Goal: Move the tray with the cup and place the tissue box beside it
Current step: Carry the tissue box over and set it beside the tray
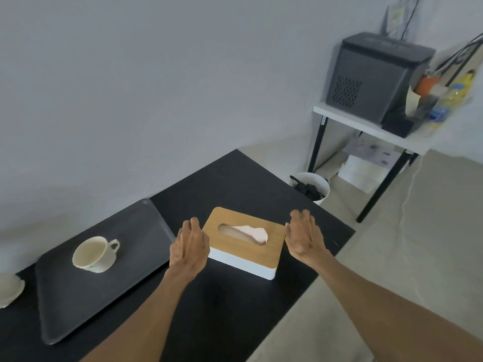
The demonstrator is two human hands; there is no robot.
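Note:
A dark grey tray lies on the left of the black table, with a white cup standing on its far half. To the tray's right stands the tissue box, white with a wooden lid and a tissue poking out of the slot. My left hand is flat against the box's left end, fingers straight. At the box's right end my right hand is held the same way. Neither hand wraps around the box, which rests on the table.
A pale object sits at the table's left edge. Beyond the table's far right corner stands a white bin. A white side table further right carries a dark grey machine and clutter.

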